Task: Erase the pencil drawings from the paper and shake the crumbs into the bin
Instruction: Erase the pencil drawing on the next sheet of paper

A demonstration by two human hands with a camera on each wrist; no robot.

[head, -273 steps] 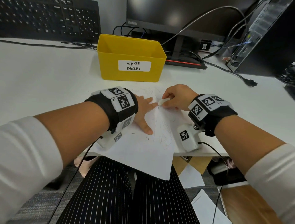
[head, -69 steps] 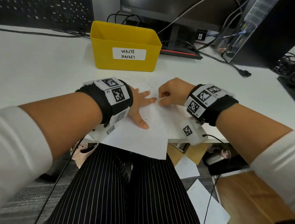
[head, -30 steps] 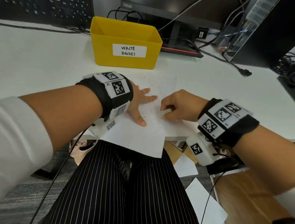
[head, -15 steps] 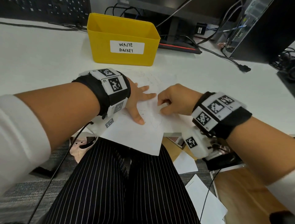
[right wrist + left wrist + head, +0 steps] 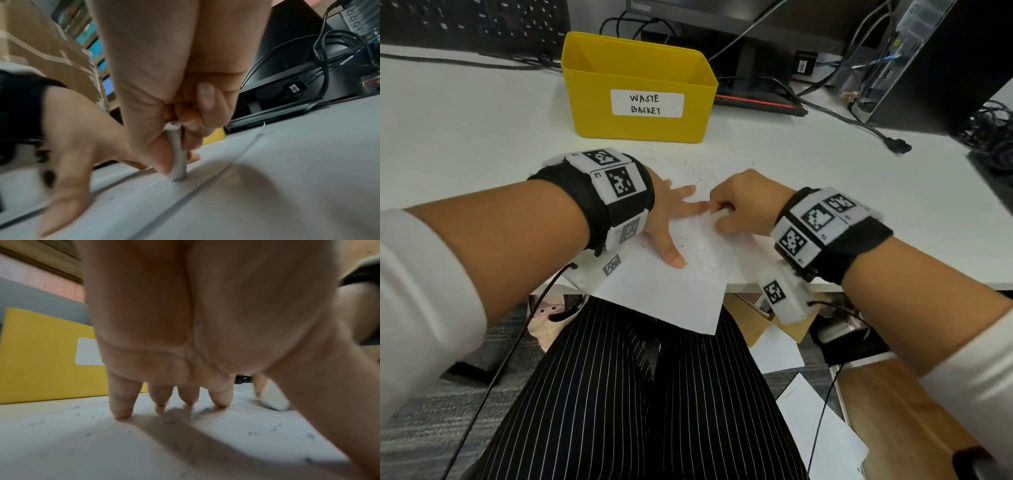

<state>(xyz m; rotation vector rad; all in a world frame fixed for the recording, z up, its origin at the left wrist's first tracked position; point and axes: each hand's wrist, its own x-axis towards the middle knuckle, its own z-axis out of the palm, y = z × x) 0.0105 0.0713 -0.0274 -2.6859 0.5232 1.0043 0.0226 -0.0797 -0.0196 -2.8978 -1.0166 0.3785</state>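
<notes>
A white sheet of paper (image 5: 674, 294) with faint pencil scribbles lies on the white desk, its near corner hanging over the edge above my lap. My left hand (image 5: 671, 219) lies flat on it with fingers spread, pressing it down. My right hand (image 5: 739, 205) pinches a white eraser (image 5: 177, 155) between thumb and fingers, its tip on the paper just right of my left fingertips. The eraser (image 5: 273, 399) also shows in the left wrist view. Dark crumbs (image 5: 185, 415) are scattered over the sheet. The yellow bin (image 5: 640, 85) labelled WASTE BASKET stands behind the paper.
A monitor stand (image 5: 750, 61), cables (image 5: 859, 123) and a computer case (image 5: 928, 61) fill the back right of the desk. A black keyboard (image 5: 472, 24) sits at the back left. Loose papers (image 5: 822, 442) lie on the floor beside my striped trousers.
My right hand with the eraser has moved back and forth on the sheet, now closer to my left fingertips. My left hand has stayed flat on the paper.
</notes>
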